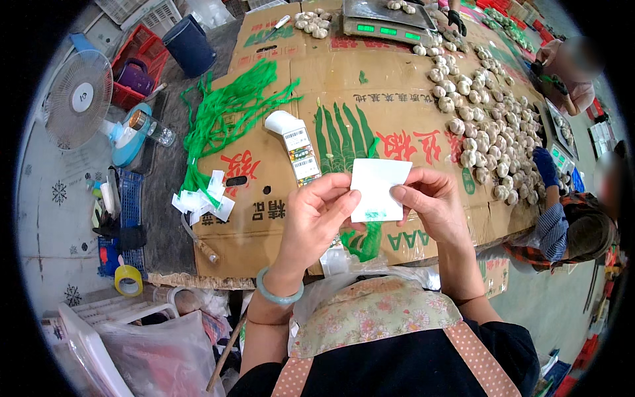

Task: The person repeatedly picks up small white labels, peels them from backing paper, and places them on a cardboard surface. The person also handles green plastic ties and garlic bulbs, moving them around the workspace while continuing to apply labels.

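Note:
A white paper label (379, 191), its plain side towards me, is stretched upright between my two hands over the cardboard. My left hand (320, 211) pinches its left edge between thumb and fingers. The right edge is pinched by my right hand (430, 201). Something green shows through the label's lower part, and green netting (369, 243) hangs just below it. Behind the label, several flat green mesh strips (342, 129) lie side by side. A roll of printed labels (301, 154) lies partly unrolled left of them, its lower stretch hidden by my left hand.
A pile of garlic bulbs (488, 134) covers the table's right side. Green net bags (223, 114) with white tags (203, 201) lie left. A scale (389, 25) stands at the back; a fan (79, 99) and blue bucket (188, 47) stand left. A co-worker's gloved hand (545, 166) touches the garlic.

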The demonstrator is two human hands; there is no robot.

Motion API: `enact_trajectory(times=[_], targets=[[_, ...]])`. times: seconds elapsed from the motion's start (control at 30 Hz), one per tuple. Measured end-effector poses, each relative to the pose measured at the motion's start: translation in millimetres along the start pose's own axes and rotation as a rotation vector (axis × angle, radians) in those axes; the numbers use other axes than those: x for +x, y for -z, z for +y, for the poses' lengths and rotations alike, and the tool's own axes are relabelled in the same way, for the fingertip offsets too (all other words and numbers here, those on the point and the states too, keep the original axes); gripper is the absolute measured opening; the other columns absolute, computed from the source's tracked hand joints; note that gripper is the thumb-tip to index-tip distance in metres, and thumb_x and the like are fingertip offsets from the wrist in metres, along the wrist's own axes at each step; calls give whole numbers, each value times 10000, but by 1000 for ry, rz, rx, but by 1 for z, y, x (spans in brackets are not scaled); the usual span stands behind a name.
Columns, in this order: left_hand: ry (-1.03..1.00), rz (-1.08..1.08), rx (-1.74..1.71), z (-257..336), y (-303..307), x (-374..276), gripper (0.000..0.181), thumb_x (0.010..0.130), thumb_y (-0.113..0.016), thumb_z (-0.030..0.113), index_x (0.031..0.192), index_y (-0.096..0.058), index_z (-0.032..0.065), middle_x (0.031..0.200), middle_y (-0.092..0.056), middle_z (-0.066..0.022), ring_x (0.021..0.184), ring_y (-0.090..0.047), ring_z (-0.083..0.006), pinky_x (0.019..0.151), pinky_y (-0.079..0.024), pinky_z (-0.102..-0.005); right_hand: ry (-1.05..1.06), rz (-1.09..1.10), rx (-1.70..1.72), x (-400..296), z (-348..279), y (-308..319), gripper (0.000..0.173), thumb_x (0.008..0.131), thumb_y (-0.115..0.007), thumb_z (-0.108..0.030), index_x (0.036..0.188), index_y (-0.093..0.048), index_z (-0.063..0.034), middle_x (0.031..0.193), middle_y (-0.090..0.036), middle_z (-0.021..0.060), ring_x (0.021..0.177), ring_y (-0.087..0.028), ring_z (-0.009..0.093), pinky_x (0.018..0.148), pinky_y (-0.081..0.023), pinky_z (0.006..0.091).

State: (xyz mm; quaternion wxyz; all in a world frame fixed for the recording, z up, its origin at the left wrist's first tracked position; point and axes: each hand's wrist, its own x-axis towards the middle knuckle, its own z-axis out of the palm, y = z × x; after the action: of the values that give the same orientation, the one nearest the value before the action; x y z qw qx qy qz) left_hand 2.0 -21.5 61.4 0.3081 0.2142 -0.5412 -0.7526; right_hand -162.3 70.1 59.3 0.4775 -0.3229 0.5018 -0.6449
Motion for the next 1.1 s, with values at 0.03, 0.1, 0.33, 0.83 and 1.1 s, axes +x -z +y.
enact_trajectory(times=[0.03, 0.1, 0.33, 0.83, 1.1], targets=[[-14, 4, 16, -1, 0, -1, 176, 864, -531, 73, 973, -566, -60, 849, -633, -89, 737, -605, -100, 563, -536, -220, 4, -2, 10, -2, -1, 0, 114, 785, -628, -31, 880, -632, 31, 727, -621, 68, 544, -577, 98, 467, -494, 205], [-42, 16, 22, -5, 1, -2, 168, 860, -532, 67, 963, -568, -61, 838, -634, -89, 719, -606, -99, 545, -529, -213, -36, 7, 40, -6, -4, -1, 116, 787, -621, -24, 888, -628, 32, 721, -620, 70, 540, -580, 101, 465, -494, 206], [-84, 33, -9, -3, -5, -8, 153, 842, -543, 39, 952, -571, -64, 807, -634, -88, 672, -597, -89, 520, -515, -202, 7, -26, 11, -16, -4, 0, 109, 791, -600, 2, 895, -616, 31, 709, -616, 67, 535, -579, 93, 465, -494, 208], [-98, 56, -164, -8, -9, -12, 154, 816, -552, 14, 940, -588, -70, 795, -631, -119, 650, -611, -121, 497, -527, -229, 111, 2, 44, -20, -11, -5, 93, 791, -579, 13, 879, -604, 27, 676, -598, 52, 513, -556, 80, 427, -475, 209], [-107, 41, -92, -1, -11, -11, 144, 808, -521, -11, 922, -600, -52, 806, -631, -113, 657, -614, -133, 505, -523, -241, 126, -11, 61, -17, -8, 0, 113, 787, -529, 40, 861, -614, 34, 711, -612, 70, 531, -569, 94, 440, -480, 208]])
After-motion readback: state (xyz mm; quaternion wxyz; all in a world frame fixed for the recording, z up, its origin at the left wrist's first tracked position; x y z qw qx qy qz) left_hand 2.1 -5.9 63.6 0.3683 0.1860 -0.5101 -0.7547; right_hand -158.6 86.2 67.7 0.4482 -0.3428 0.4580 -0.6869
